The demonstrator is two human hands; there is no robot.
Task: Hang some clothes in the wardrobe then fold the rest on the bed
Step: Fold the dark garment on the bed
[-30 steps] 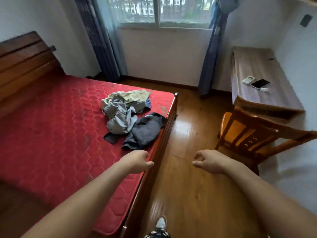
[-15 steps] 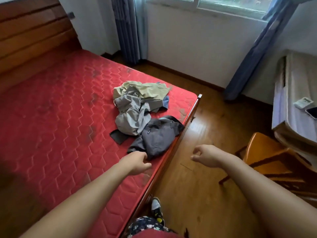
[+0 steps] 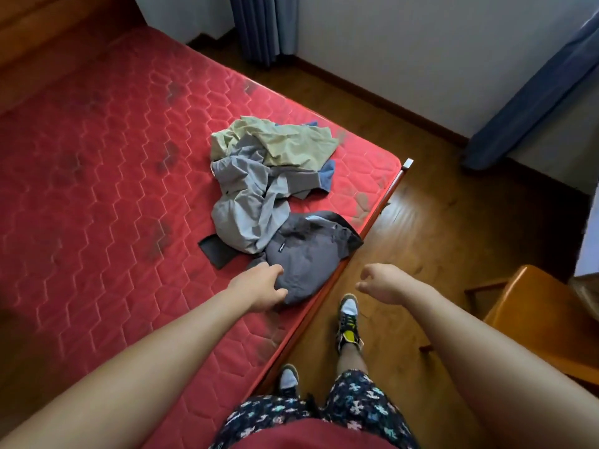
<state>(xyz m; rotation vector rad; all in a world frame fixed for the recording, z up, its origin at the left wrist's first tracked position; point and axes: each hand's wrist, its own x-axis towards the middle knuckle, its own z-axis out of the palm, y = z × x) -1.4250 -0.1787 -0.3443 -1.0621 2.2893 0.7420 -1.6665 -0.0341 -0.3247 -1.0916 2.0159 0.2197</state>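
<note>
- I am reaching my left hand to the near edge of the dark grey jacket, which is lying at the front of the clothes pile on the red mattress, close to the wooden bed rail.
- The left fingers are loosely curled with the thumb held apart. No cloth is showing clamped between them, so I am judging the grasp as not yet made.
- My right hand is hanging over the wooden floor beside the bed, fingers loosely curled and holding nothing.
- A light grey garment is overlapping the jacket's far side. Behind it an olive-green garment and a blue piece are lying tangled.
- For a clean pick, I am aiming for the collar or shoulder seam rather than a loose hem, so the jacket is hanging straight for a hanger.
- I am planning to lift slowly and upward, bringing the right hand in to free the grey overlap and stop the pile dragging off the edge.
- The wardrobe is not in view.
</note>
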